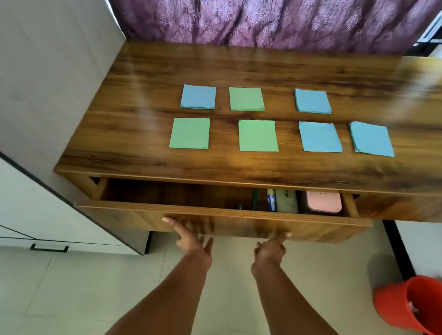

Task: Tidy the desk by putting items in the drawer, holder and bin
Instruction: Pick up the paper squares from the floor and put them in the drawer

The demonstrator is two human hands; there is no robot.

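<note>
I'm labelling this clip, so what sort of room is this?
Probably a room in a home, perhaps a bedroom or study: a wooden desk with an open drawer, a purple patterned curtain behind it, and a red bucket on the tiled floor.

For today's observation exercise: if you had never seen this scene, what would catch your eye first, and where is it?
Seven square paper pads, four blue and three green, lie in two loose rows on the wooden desk. Below them the drawer stands part open, with the left hand and right hand at its front. A red bin sits on the floor at right.
</note>
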